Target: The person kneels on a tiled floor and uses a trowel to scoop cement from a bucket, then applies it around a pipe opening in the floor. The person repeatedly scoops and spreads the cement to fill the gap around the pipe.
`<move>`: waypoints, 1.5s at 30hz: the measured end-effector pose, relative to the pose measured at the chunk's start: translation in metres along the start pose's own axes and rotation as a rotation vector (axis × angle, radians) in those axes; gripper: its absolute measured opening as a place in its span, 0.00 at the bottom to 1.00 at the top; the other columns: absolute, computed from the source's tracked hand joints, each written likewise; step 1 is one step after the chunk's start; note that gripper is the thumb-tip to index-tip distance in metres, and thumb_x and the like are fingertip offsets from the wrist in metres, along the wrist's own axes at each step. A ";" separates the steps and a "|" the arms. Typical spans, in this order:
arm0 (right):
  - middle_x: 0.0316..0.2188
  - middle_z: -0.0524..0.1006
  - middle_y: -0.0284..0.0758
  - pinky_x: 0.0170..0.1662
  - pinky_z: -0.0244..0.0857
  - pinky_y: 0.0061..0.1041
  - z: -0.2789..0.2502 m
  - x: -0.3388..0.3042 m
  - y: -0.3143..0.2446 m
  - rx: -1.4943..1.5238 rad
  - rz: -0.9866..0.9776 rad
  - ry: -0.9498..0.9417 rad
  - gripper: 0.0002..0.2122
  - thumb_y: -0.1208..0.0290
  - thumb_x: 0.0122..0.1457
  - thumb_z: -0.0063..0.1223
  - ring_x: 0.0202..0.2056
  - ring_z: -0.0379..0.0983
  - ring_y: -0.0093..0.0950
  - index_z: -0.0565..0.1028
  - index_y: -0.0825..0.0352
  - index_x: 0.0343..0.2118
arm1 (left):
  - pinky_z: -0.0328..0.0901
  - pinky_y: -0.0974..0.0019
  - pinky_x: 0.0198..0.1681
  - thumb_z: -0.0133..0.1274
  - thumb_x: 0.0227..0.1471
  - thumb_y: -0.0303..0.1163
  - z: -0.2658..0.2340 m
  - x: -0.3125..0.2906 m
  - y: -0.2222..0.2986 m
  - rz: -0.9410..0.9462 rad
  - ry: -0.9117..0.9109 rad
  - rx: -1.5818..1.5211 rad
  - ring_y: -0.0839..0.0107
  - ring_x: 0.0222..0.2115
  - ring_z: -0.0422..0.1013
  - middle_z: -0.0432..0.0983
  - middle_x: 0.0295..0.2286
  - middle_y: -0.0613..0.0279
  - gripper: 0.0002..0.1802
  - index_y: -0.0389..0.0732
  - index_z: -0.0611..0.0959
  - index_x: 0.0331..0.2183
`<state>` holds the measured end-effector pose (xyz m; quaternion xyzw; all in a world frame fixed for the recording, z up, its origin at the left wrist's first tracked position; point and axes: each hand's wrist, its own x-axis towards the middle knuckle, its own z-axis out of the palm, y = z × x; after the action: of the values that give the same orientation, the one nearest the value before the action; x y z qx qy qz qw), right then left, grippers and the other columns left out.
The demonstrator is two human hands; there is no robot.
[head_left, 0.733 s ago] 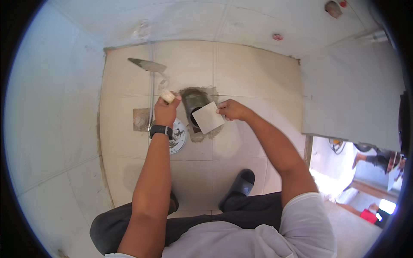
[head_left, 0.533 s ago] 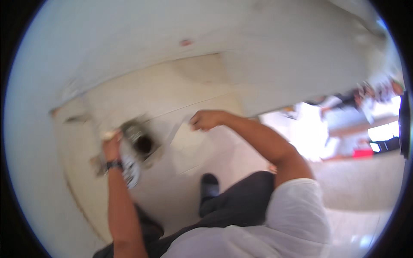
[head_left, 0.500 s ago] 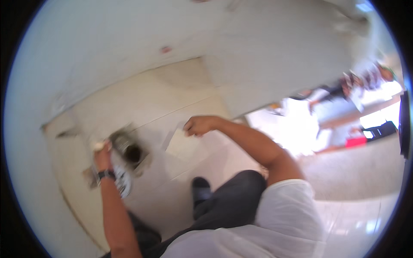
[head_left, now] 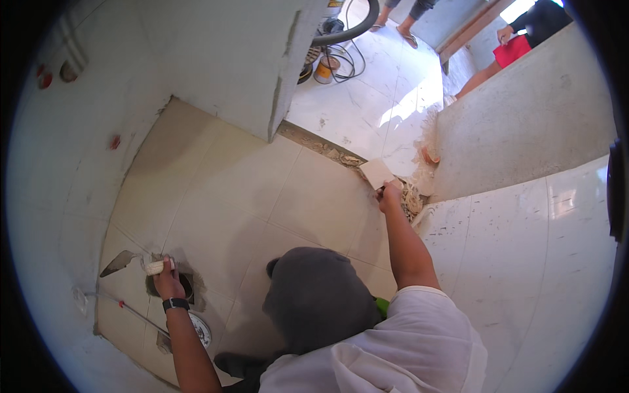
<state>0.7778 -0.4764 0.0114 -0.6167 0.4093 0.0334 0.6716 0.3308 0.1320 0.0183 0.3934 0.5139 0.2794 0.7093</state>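
Observation:
My left hand [head_left: 169,283] is closed around the pale handle of a trowel [head_left: 120,262], whose pointed blade is turned toward the left wall. Just below that hand is a square hole [head_left: 190,286] cut in the tiled floor, partly hidden by the hand. A flat beige tile piece [head_left: 376,172] is pinched by one edge in my right hand [head_left: 390,196], on the far right. It is held at the broken strip of rubble [head_left: 337,154] along the doorway; whether it touches the rubble, I cannot tell. My bent knee [head_left: 321,298] in dark trousers lies between the hands.
A round white-patterned object [head_left: 200,329] sits beside my left forearm. A thin hose [head_left: 141,317] runs from the left wall. Beyond the doorway are a can [head_left: 326,69], cables and a thick black hose [head_left: 357,29]. Other people's legs [head_left: 411,16] show there, and a low wall [head_left: 524,111] stands right.
My view has swung toward the doorway. My right hand has carried the tile piece from above the floor near the hole to the rubble strip. My left hand still grips the trowel.

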 end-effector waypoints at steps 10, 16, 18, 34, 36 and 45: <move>0.23 0.71 0.28 0.21 0.63 0.25 0.014 0.089 -0.054 -0.094 0.105 0.202 0.04 0.68 0.69 0.53 0.20 0.66 0.21 0.74 0.61 0.39 | 0.70 0.63 0.54 0.67 0.56 0.29 0.040 -0.017 0.007 -0.035 -0.028 0.143 0.67 0.49 0.76 0.80 0.48 0.60 0.30 0.41 0.73 0.56; 0.34 0.80 0.39 0.36 0.73 0.36 0.016 0.131 -0.058 -0.651 -0.349 0.166 0.29 0.55 0.61 0.64 0.33 0.77 0.34 0.73 0.68 0.59 | 0.70 0.64 0.53 0.64 0.55 0.22 0.090 -0.068 -0.012 -0.080 -0.330 0.257 0.67 0.45 0.76 0.80 0.45 0.57 0.22 0.38 0.75 0.49; 0.42 0.81 0.46 0.48 0.74 0.43 0.024 0.125 -0.064 -0.909 -0.619 0.373 0.42 0.46 0.55 0.68 0.44 0.79 0.41 0.68 0.71 0.65 | 0.69 0.64 0.53 0.64 0.54 0.21 0.107 -0.086 -0.018 -0.089 -0.395 0.317 0.68 0.45 0.76 0.80 0.45 0.57 0.21 0.38 0.76 0.48; 0.66 0.61 0.55 0.69 0.49 0.57 0.111 0.041 -0.070 -1.080 -0.295 0.514 0.73 0.30 0.35 0.72 0.68 0.56 0.49 0.37 0.66 0.75 | 0.71 0.63 0.53 0.64 0.54 0.21 0.077 -0.109 -0.025 -0.149 -0.293 0.223 0.66 0.47 0.76 0.80 0.47 0.53 0.22 0.40 0.75 0.49; 0.66 0.61 0.54 0.70 0.48 0.58 0.112 0.042 -0.067 -1.113 -0.290 0.516 0.73 0.30 0.35 0.72 0.68 0.55 0.49 0.36 0.64 0.75 | 0.71 0.62 0.54 0.64 0.54 0.21 0.076 -0.109 -0.025 -0.132 -0.328 0.200 0.65 0.48 0.76 0.80 0.47 0.53 0.22 0.40 0.75 0.49; 0.66 0.62 0.54 0.69 0.46 0.63 0.110 0.038 -0.067 -1.128 -0.295 0.491 0.72 0.30 0.36 0.72 0.68 0.56 0.48 0.37 0.62 0.75 | 0.70 0.61 0.55 0.65 0.55 0.23 0.088 -0.109 -0.029 -0.123 -0.349 0.204 0.64 0.50 0.76 0.80 0.47 0.55 0.20 0.41 0.76 0.47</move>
<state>0.8958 -0.4152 0.0318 -0.9156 0.3814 0.0086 0.1274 0.3793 0.0056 0.0639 0.4736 0.4319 0.1098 0.7597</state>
